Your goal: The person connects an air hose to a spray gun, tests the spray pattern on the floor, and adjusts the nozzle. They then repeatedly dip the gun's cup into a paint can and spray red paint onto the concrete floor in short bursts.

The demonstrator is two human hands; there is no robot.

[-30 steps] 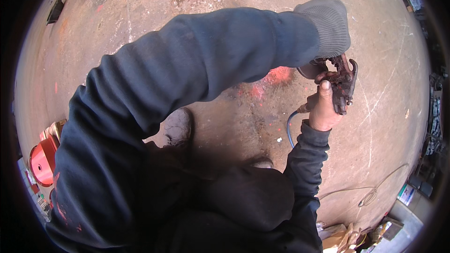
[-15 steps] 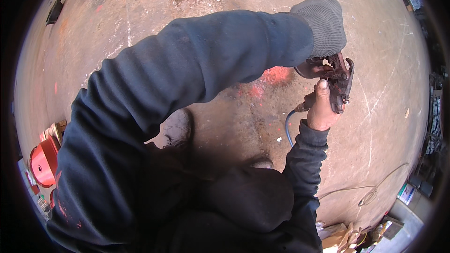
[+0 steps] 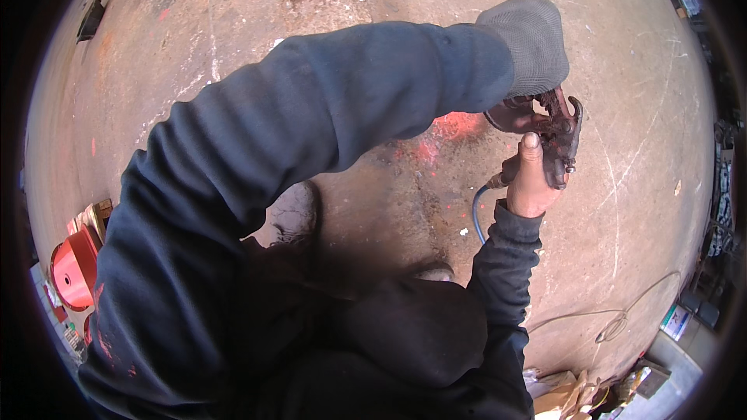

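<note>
My bare right hand (image 3: pixel 534 183) is closed around the handle of a paint-caked, dark reddish-brown spray gun (image 3: pixel 557 140), thumb pointing up along its body. A blue hose (image 3: pixel 477 216) joins the gun's fitting beside that hand and runs down toward the floor. My left arm reaches across from the left in a dark blue sleeve. At its end my left hand (image 3: pixel 529 43), in a grey knit glove, bends down over the far end of the gun. Its back hides the fingers, so I cannot see how they sit on the gun.
The stained concrete floor (image 3: pixel 622 117) carries red paint patches. My shoe (image 3: pixel 294 214) stands below my left arm. An orange-red container (image 3: pixel 74 268) lies at the left edge. A thin looped cord (image 3: pixel 615 319) and cardboard (image 3: pixel 564 397) lie at lower right. A small black object (image 3: pixel 91 19) sits far left.
My left hand has shifted slightly left and down. The spray gun and my right hand have moved a little left with it; the right hand's grip looks the same.
</note>
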